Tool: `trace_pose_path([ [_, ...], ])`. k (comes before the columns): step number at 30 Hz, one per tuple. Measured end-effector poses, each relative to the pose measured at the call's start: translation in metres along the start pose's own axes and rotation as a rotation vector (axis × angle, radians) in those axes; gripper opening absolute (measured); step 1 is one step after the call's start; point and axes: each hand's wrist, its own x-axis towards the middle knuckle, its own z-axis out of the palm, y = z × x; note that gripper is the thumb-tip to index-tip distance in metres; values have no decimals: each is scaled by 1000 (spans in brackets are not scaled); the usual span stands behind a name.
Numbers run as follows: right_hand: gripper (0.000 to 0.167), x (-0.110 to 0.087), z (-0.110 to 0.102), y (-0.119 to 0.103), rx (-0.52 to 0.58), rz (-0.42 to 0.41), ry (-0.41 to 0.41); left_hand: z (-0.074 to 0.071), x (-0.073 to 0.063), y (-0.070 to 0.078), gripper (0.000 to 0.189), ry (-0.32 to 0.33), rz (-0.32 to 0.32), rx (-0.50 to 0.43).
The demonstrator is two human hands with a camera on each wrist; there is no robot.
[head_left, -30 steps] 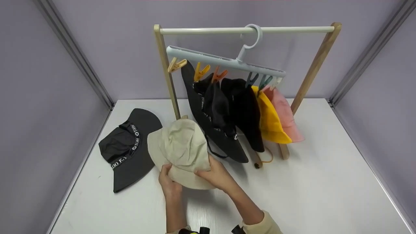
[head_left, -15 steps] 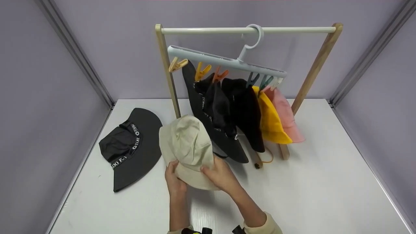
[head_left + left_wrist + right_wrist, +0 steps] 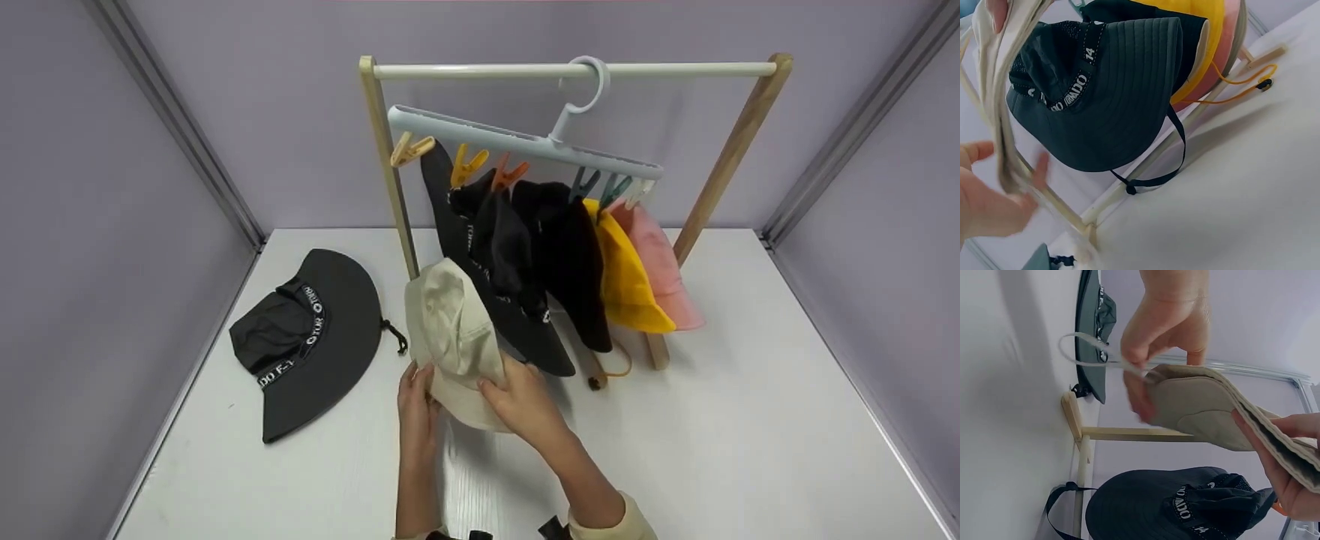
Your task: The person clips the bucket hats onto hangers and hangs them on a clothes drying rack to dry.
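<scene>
A cream bucket hat [image 3: 454, 322] is held over the table in front of the rack. My right hand [image 3: 529, 405] pinches its brim on the right side, thumb on top. At the near left edge of the brim is my left hand [image 3: 417, 412]. In the left wrist view the left thumb lies on one side of the folded brim [image 3: 999, 121], and a blurred finger is on the other; how firmly they press is unclear. Beside the left fingers, a pale thin loop [image 3: 1095, 338] curves out from the hat in the right wrist view.
A black wide-brimmed hat [image 3: 341, 352] lies on the table at left. On the wooden rack [image 3: 731, 154], a tilted hanger [image 3: 517, 141] carries black hats [image 3: 566, 262], a yellow hat [image 3: 630, 277] and a pink hat [image 3: 660, 262], with coloured clips [image 3: 510, 174]. An orange cord [image 3: 1241, 90] hangs below.
Both hands have carried the cream hat to the right and slightly away, toward the rack. The left fingers have shifted at the brim. The black hat's cord on the table has come into sight.
</scene>
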Motion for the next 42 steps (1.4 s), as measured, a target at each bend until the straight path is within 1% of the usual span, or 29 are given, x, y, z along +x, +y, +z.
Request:
trace_pose_path([
  [3, 31, 1, -1, 2, -20, -11, 21, 6, -3, 7, 59, 91, 37, 157],
  [4, 31, 1, -1, 3, -28, -14, 26, 9, -4, 10, 60, 107, 64, 194],
  [6, 31, 2, 0, 5, -47, -22, 37, 18, -9, 20, 59, 119, 121, 267],
  [7, 32, 2, 1, 7, -57, -30, 42, 23, -12, 25, 59, 113, 147, 300],
  [9, 28, 3, 2, 9, -81, -48, 56, 36, -18, 37, 58, 79, 208, 371],
  [11, 24, 5, 4, 11, -112, -66, 66, 50, -22, 49, 61, 45, 244, 474],
  [14, 26, 6, 7, 13, -163, -94, 77, 68, -24, 63, 70, -27, 244, 600],
  [16, 17, 6, 10, 16, -200, -121, 82, 77, -24, 71, 77, -74, 218, 676],
  [19, 10, 7, 15, 21, -267, -203, 114, 90, -24, 77, 82, -141, 197, 764],
  [20, 11, 7, 17, 23, -290, -227, 130, 93, -24, 78, 83, -154, 201, 795],
  [21, 16, 7, 19, 24, -318, -247, 144, 96, -23, 78, 83, -157, 210, 825],
  [22, 15, 7, 20, 24, -344, -260, 154, 98, -21, 77, 82, -158, 221, 851],
  [24, 13, 7, 23, 25, -384, -257, 173, 101, -17, 75, 78, -135, 237, 891],
  [26, 11, 7, 26, 25, -422, -246, 175, 101, -13, 72, 73, -94, 251, 913],
  [29, 15, 7, 30, 27, -458, -244, 164, 99, -7, 69, 65, -37, 252, 938],
  [32, 21, 7, 33, 29, -475, -256, 163, 98, -4, 68, 53, -24, 249, 947],
  [36, 22, 6, 37, 33, -459, -276, 162, 96, -3, 67, 37, -30, 257, 944],
  [37, 23, 6, 38, 34, -452, -279, 160, 95, -3, 66, 35, -27, 262, 934],
  [40, 33, 5, 39, 37, -439, -281, 159, 93, -2, 63, 33, -14, 267, 873],
  [42, 39, 5, 39, 38, -435, -275, 159, 92, -1, 61, 31, -4, 261, 789],
])
